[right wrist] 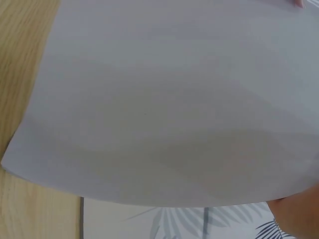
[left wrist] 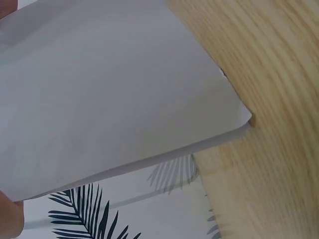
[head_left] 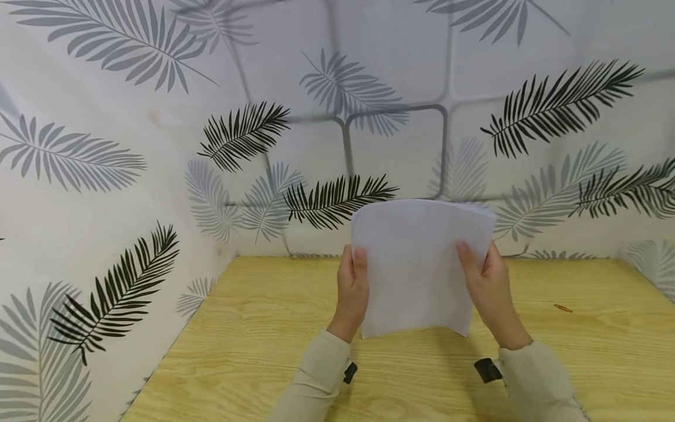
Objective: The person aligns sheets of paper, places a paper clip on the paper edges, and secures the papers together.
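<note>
A stack of white paper sheets (head_left: 416,269) is held up above the wooden table, slightly bowed, its lower edge towards me. My left hand (head_left: 353,287) grips the left edge, thumb on the near face and fingers behind. At the right edge, my right hand (head_left: 490,287) pinches the sheets the same way, its thumb lying on the near face. In the left wrist view the paper (left wrist: 114,94) shows several layers along its edge. The right wrist view is mostly filled by the paper (right wrist: 164,109). The fingers behind the sheets are largely hidden.
An orange paper clip (head_left: 563,308) lies on the wooden table (head_left: 253,351) to the right of my right hand. Behind and to the left hangs a white cloth (head_left: 158,193) printed with grey and black leaves.
</note>
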### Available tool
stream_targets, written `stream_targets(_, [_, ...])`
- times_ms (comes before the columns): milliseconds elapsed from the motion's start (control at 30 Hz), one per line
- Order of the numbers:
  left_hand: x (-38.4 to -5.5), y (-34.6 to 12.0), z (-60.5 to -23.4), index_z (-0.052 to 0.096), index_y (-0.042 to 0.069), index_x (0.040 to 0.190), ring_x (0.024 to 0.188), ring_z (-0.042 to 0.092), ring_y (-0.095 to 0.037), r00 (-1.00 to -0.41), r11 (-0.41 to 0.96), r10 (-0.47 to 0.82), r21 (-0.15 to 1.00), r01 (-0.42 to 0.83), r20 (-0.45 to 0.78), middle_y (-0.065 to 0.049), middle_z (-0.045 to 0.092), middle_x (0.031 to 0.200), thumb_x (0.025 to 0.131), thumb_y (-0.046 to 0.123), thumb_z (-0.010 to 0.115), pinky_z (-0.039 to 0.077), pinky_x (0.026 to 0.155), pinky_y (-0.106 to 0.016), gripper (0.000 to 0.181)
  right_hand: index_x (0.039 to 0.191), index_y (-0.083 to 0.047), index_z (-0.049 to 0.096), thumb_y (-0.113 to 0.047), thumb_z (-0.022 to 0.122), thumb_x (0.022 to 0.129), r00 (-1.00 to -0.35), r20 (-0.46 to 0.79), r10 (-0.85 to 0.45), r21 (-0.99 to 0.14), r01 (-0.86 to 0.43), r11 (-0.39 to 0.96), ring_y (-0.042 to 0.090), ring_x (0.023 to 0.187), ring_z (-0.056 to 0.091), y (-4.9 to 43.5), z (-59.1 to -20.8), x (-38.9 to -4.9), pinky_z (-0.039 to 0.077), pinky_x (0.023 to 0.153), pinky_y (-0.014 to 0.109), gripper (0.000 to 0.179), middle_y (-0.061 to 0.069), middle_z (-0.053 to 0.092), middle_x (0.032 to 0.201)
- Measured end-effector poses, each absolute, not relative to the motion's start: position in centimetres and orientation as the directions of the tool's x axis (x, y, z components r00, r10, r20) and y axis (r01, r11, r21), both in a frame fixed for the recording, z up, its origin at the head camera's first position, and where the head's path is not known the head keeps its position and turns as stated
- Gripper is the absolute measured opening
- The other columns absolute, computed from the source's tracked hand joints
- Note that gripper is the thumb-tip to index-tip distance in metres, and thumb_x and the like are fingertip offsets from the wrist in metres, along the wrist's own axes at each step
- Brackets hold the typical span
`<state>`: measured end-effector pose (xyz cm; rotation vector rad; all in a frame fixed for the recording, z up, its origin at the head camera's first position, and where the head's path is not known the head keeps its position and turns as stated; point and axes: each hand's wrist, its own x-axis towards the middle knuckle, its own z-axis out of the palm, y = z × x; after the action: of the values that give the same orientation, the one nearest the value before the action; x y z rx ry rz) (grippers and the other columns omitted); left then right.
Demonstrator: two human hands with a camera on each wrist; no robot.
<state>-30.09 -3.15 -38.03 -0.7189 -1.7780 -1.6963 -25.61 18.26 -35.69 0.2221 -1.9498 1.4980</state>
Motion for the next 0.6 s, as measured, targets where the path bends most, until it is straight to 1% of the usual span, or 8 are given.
stream_targets(100, [-30.2,-3.1,-38.4,0.047,0.003,0.100,0.070,0.052,-0.015,-0.696,0.076,-0.006,0.694,0.716,0.718,-0.007,0.049,0.081,0.107,0.025,0.034,0.046,0.061,-0.029,0.027,0.125,-0.002,0.052,-0.015,0.054,0.099,-0.773,0.585,0.245,-0.800,-0.500,0.332,0.007,0.089,0.059,18.4,-36.1,-25.8,0.048,0.070,0.019,0.029,-0.004,0.058,0.102])
stream_targets(200, [-30.0,-3.1,-38.5,0.049,0.001,0.108,0.076,0.056,-0.019,-0.723,0.073,0.003,0.721,0.689,0.691,-0.012,0.054,0.088,0.106,0.025,0.034,0.050,0.066,-0.033,0.028,0.128,-0.002,0.049,-0.016,0.053,0.100,-0.783,0.578,0.230,-0.801,-0.492,0.341,0.005,0.090,0.058,18.4,-36.5,-25.9,0.047,0.071,0.018,0.031,-0.001,0.057,0.106])
stream_targets(267, [-29.9,-3.2,-38.5,0.050,0.001,0.117,0.082,0.059,-0.021,-0.753,0.063,0.013,0.751,0.657,0.658,-0.014,0.058,0.095,0.107,0.025,0.034,0.051,0.072,-0.034,0.031,0.128,-0.002,0.048,-0.017,0.051,0.100,-0.789,0.575,0.216,-0.801,-0.490,0.343,0.004,0.090,0.058,18.5,-36.7,-25.9,0.048,0.072,0.018,0.032,0.004,0.058,0.107])
stream_targets(367, [-29.7,-3.3,-38.5,0.050,0.000,0.124,0.091,0.059,-0.021,-0.777,0.055,0.026,0.776,0.629,0.628,-0.016,0.060,0.104,0.107,0.021,0.033,0.050,0.082,-0.035,0.033,0.124,0.001,0.052,-0.018,0.050,0.101,-0.794,0.572,0.207,-0.801,-0.487,0.348,0.002,0.087,0.060,18.6,-37.0,-25.7,0.049,0.070,0.019,0.030,0.015,0.062,0.107])
stream_targets(467, [-29.7,-3.3,-38.6,0.052,-0.002,0.126,0.097,0.058,-0.021,-0.792,0.051,0.030,0.791,0.610,0.609,-0.018,0.061,0.109,0.107,0.016,0.032,0.048,0.088,-0.035,0.033,0.117,0.004,0.059,-0.018,0.050,0.101,-0.790,0.571,0.222,-0.803,-0.481,0.352,0.000,0.082,0.061,18.5,-37.1,-25.6,0.050,0.067,0.018,0.029,0.022,0.065,0.105])
stream_targets(600, [-29.5,-3.3,-38.5,0.054,-0.005,0.120,0.097,0.058,-0.023,-0.825,0.030,0.035,0.825,0.565,0.564,-0.021,0.060,0.107,0.106,0.011,0.031,0.047,0.088,-0.036,0.031,0.114,0.006,0.062,-0.018,0.051,0.101,-0.785,0.565,0.252,-0.808,-0.465,0.362,-0.001,0.079,0.061,18.5,-37.2,-25.5,0.050,0.065,0.017,0.029,0.024,0.066,0.102])
